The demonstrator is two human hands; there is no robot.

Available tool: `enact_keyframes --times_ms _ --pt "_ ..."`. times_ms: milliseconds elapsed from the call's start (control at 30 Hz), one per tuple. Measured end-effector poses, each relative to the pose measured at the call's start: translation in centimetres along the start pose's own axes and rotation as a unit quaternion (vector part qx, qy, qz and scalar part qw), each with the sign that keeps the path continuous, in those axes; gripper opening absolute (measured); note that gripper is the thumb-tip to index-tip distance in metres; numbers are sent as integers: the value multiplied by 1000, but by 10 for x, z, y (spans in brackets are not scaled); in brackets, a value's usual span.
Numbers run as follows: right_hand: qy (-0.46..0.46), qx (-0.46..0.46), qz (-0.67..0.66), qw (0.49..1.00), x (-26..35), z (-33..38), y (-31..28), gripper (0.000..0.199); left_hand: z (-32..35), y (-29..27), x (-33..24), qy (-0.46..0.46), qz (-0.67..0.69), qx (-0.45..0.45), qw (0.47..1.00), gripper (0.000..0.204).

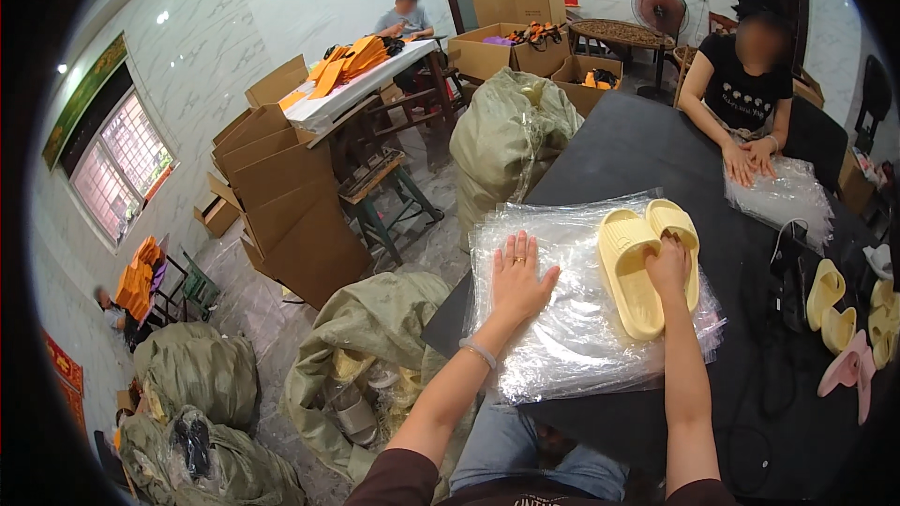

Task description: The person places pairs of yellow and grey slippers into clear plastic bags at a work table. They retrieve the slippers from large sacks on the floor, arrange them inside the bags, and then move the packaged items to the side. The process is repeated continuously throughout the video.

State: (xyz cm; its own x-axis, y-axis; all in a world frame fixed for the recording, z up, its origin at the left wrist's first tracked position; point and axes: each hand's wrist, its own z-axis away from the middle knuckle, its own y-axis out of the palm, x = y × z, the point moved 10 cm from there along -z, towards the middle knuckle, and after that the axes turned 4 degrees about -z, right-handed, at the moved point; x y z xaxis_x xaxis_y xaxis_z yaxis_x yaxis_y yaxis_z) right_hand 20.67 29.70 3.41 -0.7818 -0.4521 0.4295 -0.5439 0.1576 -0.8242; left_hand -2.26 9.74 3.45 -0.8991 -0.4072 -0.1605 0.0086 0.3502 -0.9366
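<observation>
The right hand [667, 264] reaches in at the pair of yellow slippers [635, 283], fingertips hidden, so I cannot tell whether they clamp. The slippers sit over clear plastic bags [553, 347], where the left hand [521, 285] rests flat, fingers apart. Beneath is a black table [623, 145].

Plastic bags [553, 347] are gleaming glossily; yellow slippers [630, 286] are looking smooth; the tabletop [609, 150] is showing matt, perhaps cloth.
</observation>
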Motion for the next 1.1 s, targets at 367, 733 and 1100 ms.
enact_keyframes --times_ms 367,733,1100 --pt "-7 -8 1 1000 1 2 -3 51 1 1 0 -1 -5 -1 1000 76" --pt "10 -1 -9 1000 3 2 -5 51 1 0 -1 -3 -4 4 1000 76" --pt "7 0 -7 1000 1 2 -2 51 0 1 0 3 -2 -5 1000 77"
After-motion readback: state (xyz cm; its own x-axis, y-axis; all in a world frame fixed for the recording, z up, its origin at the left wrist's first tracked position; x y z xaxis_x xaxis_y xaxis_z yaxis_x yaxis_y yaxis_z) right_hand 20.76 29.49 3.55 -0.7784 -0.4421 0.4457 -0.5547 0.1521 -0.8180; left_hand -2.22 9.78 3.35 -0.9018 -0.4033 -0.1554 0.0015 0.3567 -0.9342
